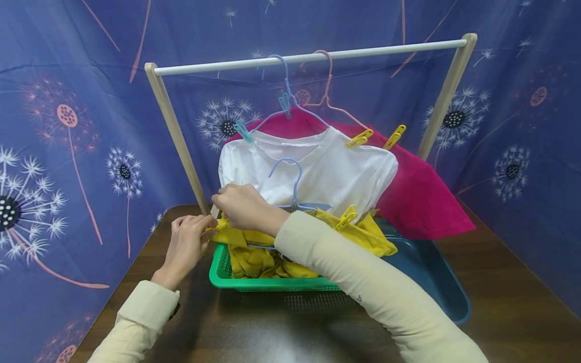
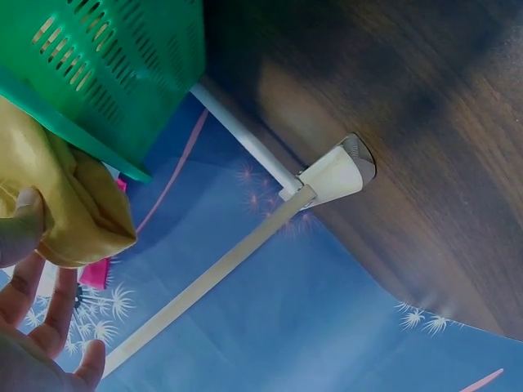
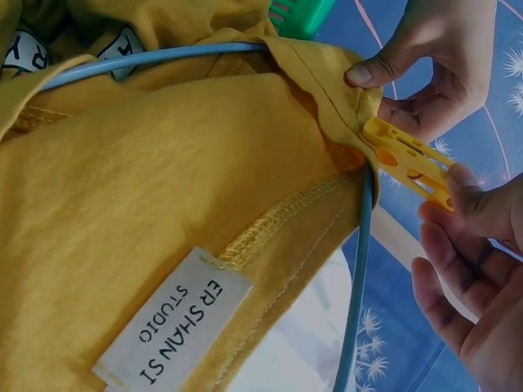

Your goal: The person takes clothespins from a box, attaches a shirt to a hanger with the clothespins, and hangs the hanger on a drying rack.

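Observation:
A yellow garment [image 3: 163, 171] with a white sewn-in label is draped over a blue hanger [image 3: 358, 286]. At its left corner my left hand [image 1: 188, 244] pinches the cloth between thumb and fingers. My right hand [image 1: 247, 204] pinches a yellow clothespin [image 3: 409, 163], whose tip meets the cloth edge beside the hanger wire in the right wrist view. A second yellow clothespin [image 1: 347, 218] sits on the garment's right side. Below, folds of yellow cloth lie in the green basket [image 1: 272, 285]; my right forearm hides part of them.
Behind stands a rack with a white bar [image 1: 386, 51] and wooden posts. From it hang a white T-shirt [image 1: 313, 171] and a magenta garment [image 1: 422, 196], with blue and yellow clothespins on them. A dark blue tray [image 1: 426, 267] sits right of the basket on the wooden table [image 1: 254, 333].

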Demonstrator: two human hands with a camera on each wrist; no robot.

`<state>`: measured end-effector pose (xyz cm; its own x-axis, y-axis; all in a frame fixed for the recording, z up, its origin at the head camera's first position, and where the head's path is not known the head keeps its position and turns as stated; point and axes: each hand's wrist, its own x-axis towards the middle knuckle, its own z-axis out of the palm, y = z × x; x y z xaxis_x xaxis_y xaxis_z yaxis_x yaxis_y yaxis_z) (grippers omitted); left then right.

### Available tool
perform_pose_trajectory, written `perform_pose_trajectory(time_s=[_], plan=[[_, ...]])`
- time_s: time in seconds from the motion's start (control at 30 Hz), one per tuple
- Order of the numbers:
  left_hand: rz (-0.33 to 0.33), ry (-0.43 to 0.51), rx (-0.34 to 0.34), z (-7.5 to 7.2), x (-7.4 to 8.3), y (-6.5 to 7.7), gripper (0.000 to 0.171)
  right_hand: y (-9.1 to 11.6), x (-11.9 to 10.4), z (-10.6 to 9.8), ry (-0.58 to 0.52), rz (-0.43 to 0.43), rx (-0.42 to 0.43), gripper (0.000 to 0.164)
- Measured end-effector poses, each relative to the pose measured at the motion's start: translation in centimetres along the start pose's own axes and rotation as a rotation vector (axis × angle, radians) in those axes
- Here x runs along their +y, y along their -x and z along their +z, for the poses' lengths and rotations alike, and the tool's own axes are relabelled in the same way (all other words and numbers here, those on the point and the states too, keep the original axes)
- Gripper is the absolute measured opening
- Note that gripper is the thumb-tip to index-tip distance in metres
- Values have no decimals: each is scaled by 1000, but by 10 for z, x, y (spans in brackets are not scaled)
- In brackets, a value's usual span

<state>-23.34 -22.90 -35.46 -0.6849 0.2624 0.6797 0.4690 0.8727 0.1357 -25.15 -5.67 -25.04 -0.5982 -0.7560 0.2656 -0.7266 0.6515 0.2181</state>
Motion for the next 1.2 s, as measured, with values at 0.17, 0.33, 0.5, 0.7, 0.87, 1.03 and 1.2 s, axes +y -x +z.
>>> perform_pose_trajectory(time_s=[0.17, 0.33, 0.5, 0.7, 0.87, 1.03, 1.2], plan=[[0, 7, -1, 0, 0, 0, 23, -2, -1, 1, 3, 12, -26, 15], [-4, 15, -1, 0, 0, 0, 22, -3, -1, 3, -7, 10, -45, 14], [-7, 10, -5, -1, 0, 0, 21, -2, -1, 6, -21, 1, -52, 14], [-11, -11, -25, 0, 0, 1, 18, 0, 0, 10, -9, 6, -77, 24], [-17, -16, -39, 0, 0, 1, 20, 3, 2, 12, 39, -5, -95, 40], [-19, -12, -42, 1, -1, 1, 20, 7, 4, 10, 84, -15, -74, 46], [-22, -11, -45, 1, -1, 1, 20, 14, 9, 3, 102, -21, -18, 40]])
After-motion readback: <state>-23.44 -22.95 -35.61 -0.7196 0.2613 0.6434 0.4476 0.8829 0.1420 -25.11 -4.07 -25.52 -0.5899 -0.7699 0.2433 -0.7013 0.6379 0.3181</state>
